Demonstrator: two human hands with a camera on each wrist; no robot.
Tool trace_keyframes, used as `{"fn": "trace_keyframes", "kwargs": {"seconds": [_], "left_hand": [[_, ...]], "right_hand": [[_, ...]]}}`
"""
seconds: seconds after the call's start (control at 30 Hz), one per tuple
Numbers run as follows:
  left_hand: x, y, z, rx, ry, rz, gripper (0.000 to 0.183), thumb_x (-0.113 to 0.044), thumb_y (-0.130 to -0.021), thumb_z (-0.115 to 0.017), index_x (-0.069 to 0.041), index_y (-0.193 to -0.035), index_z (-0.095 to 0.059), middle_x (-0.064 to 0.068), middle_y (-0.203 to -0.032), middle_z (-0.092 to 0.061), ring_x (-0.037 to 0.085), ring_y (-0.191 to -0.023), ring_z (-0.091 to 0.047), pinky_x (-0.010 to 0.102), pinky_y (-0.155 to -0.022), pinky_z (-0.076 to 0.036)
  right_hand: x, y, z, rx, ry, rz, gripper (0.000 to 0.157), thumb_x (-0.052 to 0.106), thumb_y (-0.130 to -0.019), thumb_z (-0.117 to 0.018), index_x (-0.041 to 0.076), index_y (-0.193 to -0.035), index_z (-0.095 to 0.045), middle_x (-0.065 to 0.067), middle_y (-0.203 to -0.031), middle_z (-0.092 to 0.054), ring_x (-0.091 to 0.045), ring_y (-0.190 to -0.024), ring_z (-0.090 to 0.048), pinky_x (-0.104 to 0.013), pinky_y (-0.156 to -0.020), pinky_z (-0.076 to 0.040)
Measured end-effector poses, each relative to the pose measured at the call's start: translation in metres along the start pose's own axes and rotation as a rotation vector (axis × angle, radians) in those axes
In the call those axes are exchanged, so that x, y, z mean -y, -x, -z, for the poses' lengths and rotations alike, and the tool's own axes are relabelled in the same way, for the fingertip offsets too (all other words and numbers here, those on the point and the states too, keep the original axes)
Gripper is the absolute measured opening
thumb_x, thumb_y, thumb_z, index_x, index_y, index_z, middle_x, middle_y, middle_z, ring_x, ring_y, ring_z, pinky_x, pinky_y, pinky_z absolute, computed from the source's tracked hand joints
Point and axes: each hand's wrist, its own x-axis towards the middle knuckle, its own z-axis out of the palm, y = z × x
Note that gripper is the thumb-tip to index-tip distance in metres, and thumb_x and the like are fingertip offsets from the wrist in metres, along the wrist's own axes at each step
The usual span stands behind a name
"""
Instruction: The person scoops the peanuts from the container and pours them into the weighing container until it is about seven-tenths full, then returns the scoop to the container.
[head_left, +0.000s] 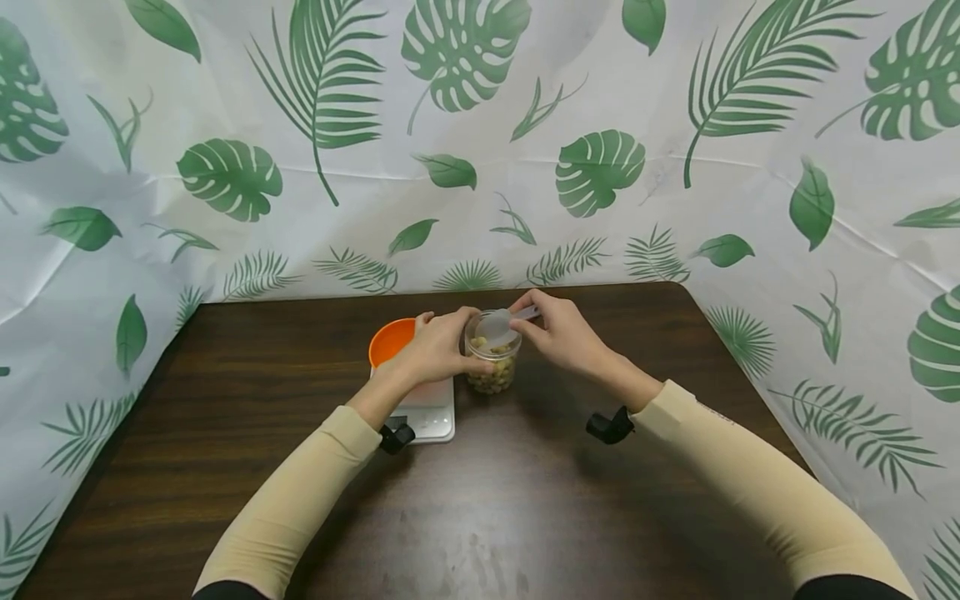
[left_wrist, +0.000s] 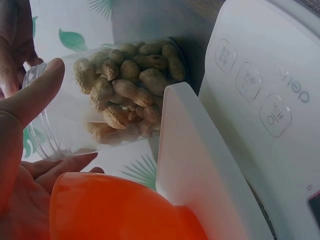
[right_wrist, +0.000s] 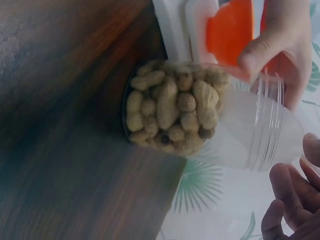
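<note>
A clear jar point(head_left: 492, 377) stands upright on the table, partly filled with unshelled peanuts point(right_wrist: 172, 107). My left hand point(head_left: 437, 348) holds it near the top, thumb on the near side and fingers round the far side. My right hand point(head_left: 558, 332) pinches the handle of a whitish translucent spoon point(head_left: 495, 327), whose bowl dips into the jar's mouth above the peanuts. In the right wrist view the pale spoon shows through the jar wall. Just left of the jar, an orange bowl point(head_left: 390, 340) sits on a white kitchen scale point(head_left: 433, 423), partly hidden by my left hand.
The dark wooden table point(head_left: 525, 500) extends on both sides. A leaf-patterned white sheet point(head_left: 510, 242) hangs behind its far edge. In the left wrist view, the scale's buttons point(left_wrist: 248, 80) face up close beside the jar.
</note>
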Motion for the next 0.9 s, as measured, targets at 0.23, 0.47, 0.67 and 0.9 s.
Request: {"fn": "trace_keyframes", "kwargs": {"seconds": [0.23,0.47,0.67,0.9], "left_hand": [[0.0,0.001,0.001,0.0,0.002,-0.003,0.088,-0.055,-0.072,-0.078,-0.009,-0.138,-0.045,0.002,-0.123,-0.061,0.017,-0.109,-0.056,0.057,-0.102,-0.017],[0.0,0.001,0.001,-0.002,0.0,-0.004,0.086,-0.054,-0.072,-0.079,-0.009,-0.138,-0.045,0.002,-0.12,-0.062,0.017,-0.108,-0.056,0.057,-0.102,-0.018],[0.0,0.0,0.001,-0.006,-0.003,-0.006,0.085,-0.055,-0.071,-0.079,-0.011,-0.137,-0.045,0.001,-0.12,-0.062,0.016,-0.106,-0.056,0.056,-0.102,-0.018],[-0.001,0.001,0.001,-0.007,-0.01,-0.001,0.084,-0.055,-0.071,-0.079,-0.011,-0.135,-0.046,0.001,-0.12,-0.062,0.016,-0.107,-0.056,0.056,-0.102,-0.017]], "right_hand": [[0.0,0.001,0.0,-0.045,-0.02,-0.026,0.019,0.022,-0.095,-0.063,0.011,-0.109,-0.061,-0.002,-0.099,-0.065,-0.017,-0.064,-0.058,-0.032,-0.054,-0.047],[0.0,0.001,-0.003,-0.001,0.028,0.024,0.022,0.02,-0.095,-0.063,0.008,-0.112,-0.06,-0.003,-0.1,-0.066,-0.016,-0.063,-0.057,-0.03,-0.054,-0.046],[0.009,-0.005,-0.002,0.03,0.179,0.124,0.022,0.017,-0.093,-0.064,0.005,-0.111,-0.059,-0.005,-0.103,-0.065,-0.016,-0.09,-0.065,-0.032,-0.069,-0.053],[0.012,-0.008,-0.006,0.038,0.206,0.134,0.02,0.018,-0.094,-0.064,0.005,-0.109,-0.059,-0.007,-0.1,-0.064,-0.018,-0.088,-0.066,-0.032,-0.07,-0.054]]}}
